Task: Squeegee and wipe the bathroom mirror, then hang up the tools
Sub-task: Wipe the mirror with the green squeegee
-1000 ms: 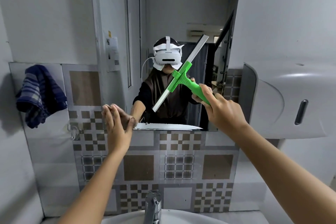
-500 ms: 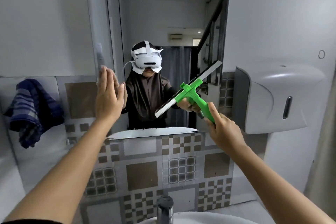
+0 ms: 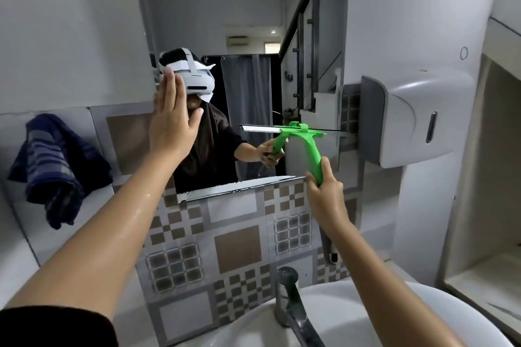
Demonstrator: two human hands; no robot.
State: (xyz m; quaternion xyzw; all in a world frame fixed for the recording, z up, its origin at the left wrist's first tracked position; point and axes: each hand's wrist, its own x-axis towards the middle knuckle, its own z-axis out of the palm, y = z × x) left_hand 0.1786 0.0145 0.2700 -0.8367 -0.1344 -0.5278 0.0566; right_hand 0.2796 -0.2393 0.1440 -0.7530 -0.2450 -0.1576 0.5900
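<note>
The bathroom mirror (image 3: 248, 22) fills the upper middle of the wall and reflects a person with a headset. My right hand (image 3: 324, 191) grips the handle of a green squeegee (image 3: 311, 146), whose blade lies level against the mirror's lower right part. My left hand (image 3: 172, 118) is raised flat with fingers together, palm toward the mirror's left side; whether it touches the glass I cannot tell. It holds nothing. A dark blue striped cloth (image 3: 56, 166) hangs on the tiled wall at the left.
A grey paper dispenser (image 3: 408, 118) juts from the wall just right of the mirror. Below are the patterned tiles (image 3: 236, 245), a chrome tap (image 3: 290, 298) and a white basin (image 3: 338, 324). A white ledge (image 3: 485, 270) stands at the right.
The squeegee blade turned from a slant to level and moved lower right on the mirror. My left hand rose and shifted right along the glass. The view swung rightward.
</note>
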